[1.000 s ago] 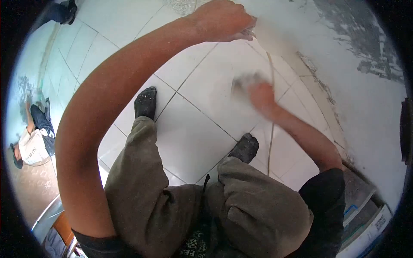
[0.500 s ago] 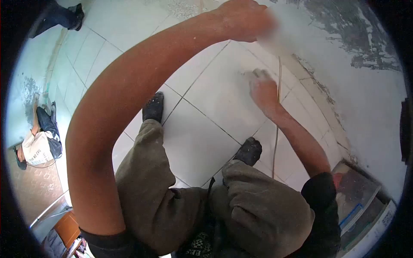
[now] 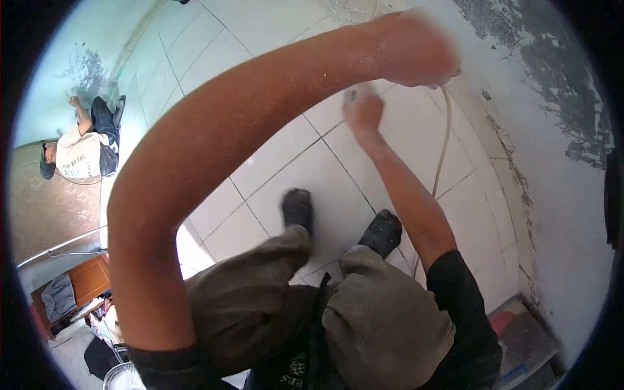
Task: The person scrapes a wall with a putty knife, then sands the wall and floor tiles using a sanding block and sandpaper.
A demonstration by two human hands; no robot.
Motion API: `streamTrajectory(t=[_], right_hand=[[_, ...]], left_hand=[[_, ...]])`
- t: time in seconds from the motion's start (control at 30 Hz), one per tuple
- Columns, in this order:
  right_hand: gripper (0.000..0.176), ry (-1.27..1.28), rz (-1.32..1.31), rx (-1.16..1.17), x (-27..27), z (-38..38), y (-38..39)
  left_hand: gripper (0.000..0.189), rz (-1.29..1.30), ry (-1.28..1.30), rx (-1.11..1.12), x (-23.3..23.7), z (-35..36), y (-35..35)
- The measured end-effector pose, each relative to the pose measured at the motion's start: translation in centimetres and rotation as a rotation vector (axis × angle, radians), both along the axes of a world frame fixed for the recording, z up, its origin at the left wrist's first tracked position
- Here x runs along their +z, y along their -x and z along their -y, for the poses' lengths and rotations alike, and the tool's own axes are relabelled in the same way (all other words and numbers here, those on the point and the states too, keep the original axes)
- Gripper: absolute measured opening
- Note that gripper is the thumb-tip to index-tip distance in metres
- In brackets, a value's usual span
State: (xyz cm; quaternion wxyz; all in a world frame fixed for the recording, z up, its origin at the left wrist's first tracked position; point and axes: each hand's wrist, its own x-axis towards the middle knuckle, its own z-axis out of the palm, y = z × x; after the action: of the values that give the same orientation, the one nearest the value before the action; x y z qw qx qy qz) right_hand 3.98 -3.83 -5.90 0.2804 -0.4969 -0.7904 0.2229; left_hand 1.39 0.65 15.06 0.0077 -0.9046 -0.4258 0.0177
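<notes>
The right hand (image 3: 363,110) is shifted from two to one o'clock, below the left hand (image 3: 421,51), whether either's blurred fingers are clenched cannot be told, and the cord (image 3: 444,148) is seen at two

Cream cable (image 3: 444,153); black socks (image 3: 381,233); grey-blotched pale wall (image 3: 552,195).

It looks like a room indoors under repair: pale tiled floor (image 3: 286,172), grey scraped patches (image 3: 565,84) on the wall (image 3: 572,214), and another person (image 3: 81,153) at a similarly patched wall.
</notes>
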Motion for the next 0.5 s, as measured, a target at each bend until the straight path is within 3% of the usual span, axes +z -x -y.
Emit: streamTrajectory(t=[0.03,0.1,0.17,0.2,0.27,0.33,0.37,0.4,0.43,0.47,0.5], right_hand=[[0.015,-0.143,-0.271,0.022,1.2,-0.7,-0.7],[0.015,-0.018,-0.292,0.191,1.2,3.4,-0.6],[0.017,0.153,-0.139,0.597,-4.7,10.4,1.4],[0.022,0.254,0.1,0.769,-4.9,14.0,2.8],[0.035,0.614,0.132,1.025,-1.9,17.2,4.2],[0.042,0.479,0.164,0.915,-2.1,16.4,4.2],[0.042,0.36,0.169,0.815,-4.9,14.7,4.8],[0.032,0.394,0.171,0.573,-4.1,10.7,4.4],[0.023,0.271,0.13,0.476,-5.2,6.1,3.1],[0.017,0.329,0.177,0.314,-3.1,1.7,1.7],[0.016,0.141,-0.025,0.138,-2.5,-0.3,0.6]], left_hand=[[0.007,0.039,-0.045,0.013,-0.3,-0.3,0.0],[0.007,0.085,-0.081,0.01,-0.8,-0.8,-0.3],[0.009,0.021,0.065,0.006,-1.3,-1.9,-1.1],[0.009,0.025,0.051,-0.006,-1.6,-2.8,-1.6],[0.011,0.085,0.024,-0.077,-3.2,-3.7,-2.9],[0.011,0.109,-0.017,-0.102,-3.2,-4.8,-4.1],[0.011,0.154,-0.041,-0.108,-3.4,-4.7,-4.4],[0.011,0.147,-0.021,-0.109,-3.3,-4.6,-4.6],[0.012,0.136,0.012,-0.116,-2.7,-5.1,-4.8],[0.014,0.125,0.036,-0.128,-2.3,-5.5,-4.9],[0.014,0.12,0.037,-0.136,-2.1,-5.7,-5.0]])
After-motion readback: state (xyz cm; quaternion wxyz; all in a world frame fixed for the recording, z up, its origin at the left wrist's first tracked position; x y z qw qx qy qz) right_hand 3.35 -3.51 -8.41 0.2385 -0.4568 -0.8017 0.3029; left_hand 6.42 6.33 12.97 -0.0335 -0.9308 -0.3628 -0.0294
